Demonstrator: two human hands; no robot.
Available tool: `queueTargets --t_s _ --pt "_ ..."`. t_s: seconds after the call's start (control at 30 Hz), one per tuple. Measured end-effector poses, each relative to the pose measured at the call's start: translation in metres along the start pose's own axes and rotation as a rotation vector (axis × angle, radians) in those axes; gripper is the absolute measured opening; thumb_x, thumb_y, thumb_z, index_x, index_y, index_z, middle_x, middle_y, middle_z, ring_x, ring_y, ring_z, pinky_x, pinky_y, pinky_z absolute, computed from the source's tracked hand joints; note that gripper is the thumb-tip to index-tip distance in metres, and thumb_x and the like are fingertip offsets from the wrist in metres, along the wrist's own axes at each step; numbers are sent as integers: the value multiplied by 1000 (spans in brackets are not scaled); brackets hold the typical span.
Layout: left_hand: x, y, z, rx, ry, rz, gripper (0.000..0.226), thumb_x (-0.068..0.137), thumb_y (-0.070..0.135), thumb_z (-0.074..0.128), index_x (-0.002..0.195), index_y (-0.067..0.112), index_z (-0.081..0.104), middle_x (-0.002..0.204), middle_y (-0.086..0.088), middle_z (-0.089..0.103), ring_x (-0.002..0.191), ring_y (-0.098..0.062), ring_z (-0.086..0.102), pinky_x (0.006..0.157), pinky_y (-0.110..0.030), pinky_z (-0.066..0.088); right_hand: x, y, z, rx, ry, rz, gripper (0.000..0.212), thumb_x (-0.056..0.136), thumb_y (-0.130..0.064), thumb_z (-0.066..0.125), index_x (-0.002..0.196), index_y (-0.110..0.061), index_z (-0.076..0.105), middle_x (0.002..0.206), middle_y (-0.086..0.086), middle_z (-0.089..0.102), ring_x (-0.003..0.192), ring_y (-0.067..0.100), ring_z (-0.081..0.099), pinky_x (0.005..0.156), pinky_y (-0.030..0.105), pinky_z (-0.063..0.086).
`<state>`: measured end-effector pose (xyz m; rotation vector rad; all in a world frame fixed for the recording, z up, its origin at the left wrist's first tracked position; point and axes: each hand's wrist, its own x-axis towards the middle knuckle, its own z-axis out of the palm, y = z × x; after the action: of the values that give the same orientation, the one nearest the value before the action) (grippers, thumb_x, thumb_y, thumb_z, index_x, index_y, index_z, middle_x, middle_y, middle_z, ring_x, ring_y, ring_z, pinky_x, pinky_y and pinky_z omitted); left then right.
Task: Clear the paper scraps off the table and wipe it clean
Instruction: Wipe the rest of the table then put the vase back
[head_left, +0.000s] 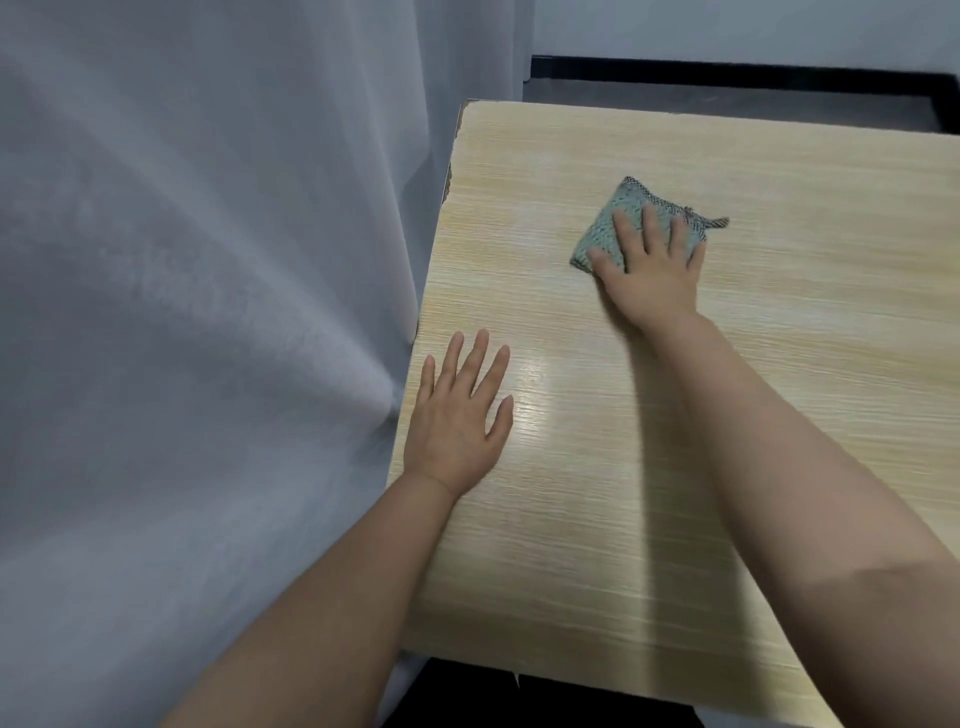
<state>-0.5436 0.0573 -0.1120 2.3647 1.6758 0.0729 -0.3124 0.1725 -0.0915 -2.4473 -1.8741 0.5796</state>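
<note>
The right grip (649, 270) lies palm-down on a grey-green cloth (618, 223), fingers straight and spread, pressing it flat on the counter (597, 519); nothing is curled round it. The cloth pokes out ahead of the fingertips and to their left, with a small loop tag sticking out just past the little finger. The left grip (457, 410) rests flat and open on the counter, nearer the person and well apart from the cloth, beside the counter's left edge, holding nothing. A pale grey curtain (208, 312) hangs touching that edge, just left of the left grip. No paper scraps show on the counter, and no writing or label can be read anywhere.
</note>
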Motion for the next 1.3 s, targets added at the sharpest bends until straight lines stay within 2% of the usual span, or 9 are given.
queueTargets --t_s 0.07,0.23,0.37,0.6,0.73,0.9,0.97,1.07,1.3 --pt "0 0 -1 -3 -5 -3 59 94 46 16 149 25 21 158 1 12 146 -20 3 117 -40 -1 -12 -26 10 -17 3 -11 59 97 -56 18 150 -34 5 159 -1 -7 145 30 -14 114 54 -14" --pt "-31 7 0 54 -49 22 55 95 42 23 146 21 32 154 -4 27 144 -27 15 115 -47 14 -55 -102 41 -97 -120 -407 59 96 -58 20 149 -38 2 159 -4 -11 144 28 -19 112 52 -18" --pt "-58 5 4 105 -59 68 53 96 40 28 145 22 33 152 -5 33 142 -28 23 112 -48 20 -70 -106 46 -145 -173 -587 59 96 -60 19 149 -41 2 159 -8 -9 145 22 -17 115 47 -15" --pt "-85 3 5 63 -63 50 54 96 41 28 148 24 25 156 -1 21 144 -23 16 115 -43 11 -49 -38 25 -17 -30 -171 59 96 -59 19 150 -37 7 159 -6 -3 146 22 -11 116 47 -12" --pt "-92 4 6 57 -64 43 55 96 41 27 148 23 24 156 -1 20 144 -23 14 116 -44 13 -64 -59 35 21 28 28 58 98 -54 18 150 -34 5 160 -1 -6 145 29 -13 114 54 -14" --pt "-100 5 5 54 -76 38 51 94 39 31 138 18 45 144 -5 44 138 -27 32 112 -47 25 -114 -131 70 -118 -104 -505 56 97 -55 22 149 -39 9 160 -2 -4 145 29 -14 111 52 -17" --pt "-103 5 7 57 -69 40 51 93 39 33 138 18 45 143 -6 45 137 -27 34 111 -48 26 -116 -132 69 -117 -143 -588 56 96 -58 22 148 -41 13 159 -7 -3 146 24 -13 113 48 -17" --pt "-110 3 9 51 -48 53 54 95 40 31 146 21 32 153 -3 29 143 -24 21 115 -45 18 -104 -102 58 -107 -115 -523 57 96 -60 19 149 -41 7 159 -9 -4 145 19 -13 115 44 -15" --pt "-113 3 5 14 -85 27 55 96 44 19 148 28 11 157 5 7 145 -16 -1 117 -36 -3 -83 -7 23 -5 -12 16 59 97 -57 18 150 -35 6 160 -3 -5 146 24 -12 116 48 -10"
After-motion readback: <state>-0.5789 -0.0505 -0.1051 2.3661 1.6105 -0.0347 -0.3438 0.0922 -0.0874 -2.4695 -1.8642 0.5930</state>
